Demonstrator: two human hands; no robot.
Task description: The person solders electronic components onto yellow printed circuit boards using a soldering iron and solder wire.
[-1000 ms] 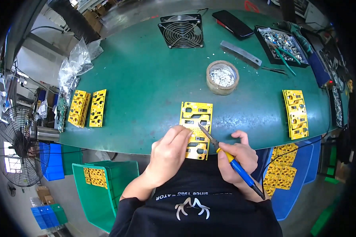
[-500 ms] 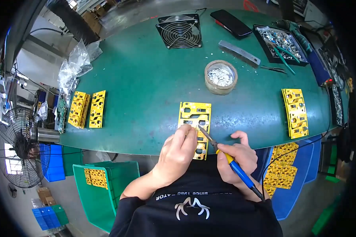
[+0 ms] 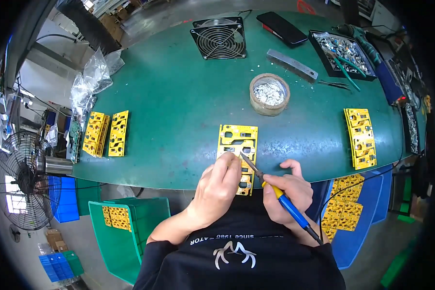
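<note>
Yellow circuit board point(image 3: 238, 146), head view: it's right under your left hand point(image 3: 216, 188), fingertips pinched, can't tell on what. Your right hand point(image 3: 287, 189) grips the soldering iron point(image 3: 291, 209); I'd keep that tip steady and away from your left fingers.

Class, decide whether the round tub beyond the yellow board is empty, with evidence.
Not empty: silvery-white flakes show inside the rim of the round tub. Their depth cannot be told.

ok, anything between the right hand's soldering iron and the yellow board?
Nothing visible: the soldering iron in the right hand reaches over the yellow board. The left hand is close beside its tip, on the left. Tip contact: can't tell.
</note>
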